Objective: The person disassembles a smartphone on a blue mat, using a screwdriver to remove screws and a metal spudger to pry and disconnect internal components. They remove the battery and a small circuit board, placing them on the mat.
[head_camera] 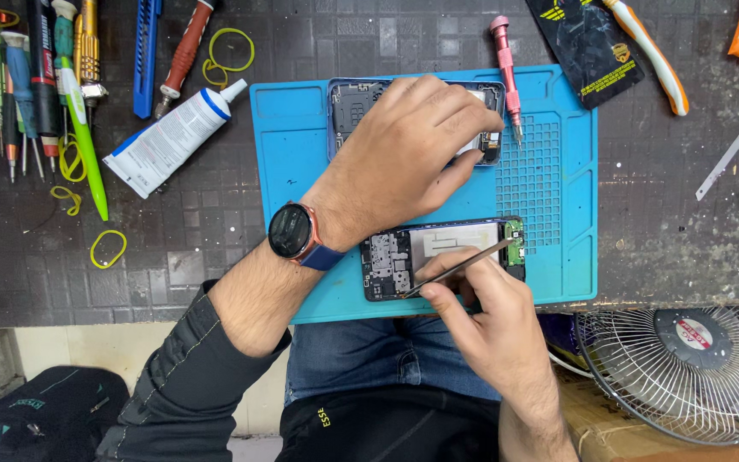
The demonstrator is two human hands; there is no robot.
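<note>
Toward the desk's left edge lie screwdrivers (36,77) and a white glue tube (168,137); on the blue mat (301,171) the left hand (404,154) presses, fingers spread, on a phone frame (352,103) at the mat's far edge. At the near edge the right hand (489,316) pinches thin metal tweezers (459,268) over the opened phone (442,257). Its bare boards look fragile, seemingly best steadied by the rim.

L hand (412,145) flat, palm down; R hand (481,316) in pinch grip.
</note>
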